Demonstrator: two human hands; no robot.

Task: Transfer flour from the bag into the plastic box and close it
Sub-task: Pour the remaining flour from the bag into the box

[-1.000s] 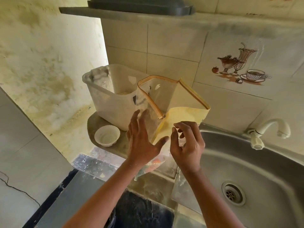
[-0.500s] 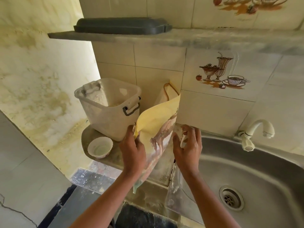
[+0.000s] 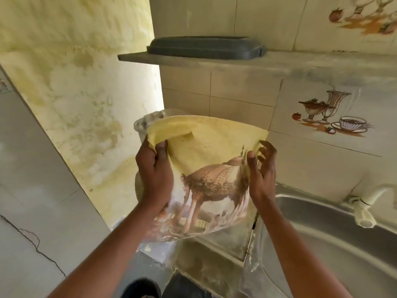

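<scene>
- Your left hand [image 3: 155, 175] grips the left edge of the flour bag [image 3: 206, 168]: thumb lies on the near face, fingers wrap round behind the folded yellow edge.
- Your right hand [image 3: 261, 171] holds the bag's right edge. Thumb presses on the near face; the fingers are loosely spread and curved behind and beside the edge. How firmly they close on it, I cannot tell.
- You hold the bag up off the counter between both hands, tipped away from you. Its yellow upper part faces the wall; the printed domed pavilion shows on the near face.
- The bag's mouth is on the far side, out of sight; whether flour is running out, I cannot tell.
- The plastic box [image 3: 148, 121] sits directly behind the bag. Only its translucent left rim and corner show above your left hand; the rest is hidden, so the contents cannot be read.
- The bag's top edge lies over or against the box's rim; contact cannot be confirmed.
- A dark grey lid [image 3: 204, 47] lies flat on the stone shelf [image 3: 279, 65] above, well apart from the box.
- Steel sink [image 3: 322, 244] to your right, white tap [image 3: 365, 203] at its back rim against the tiled wall [image 3: 240, 91].
- One wall tile carries a picture of cups and fruit [image 3: 328, 112].
- Counter edge [image 3: 206, 250] beneath the bag shows pale powdery dusting.
- Stained yellow plaster wall [image 3: 75, 82] on your left.
</scene>
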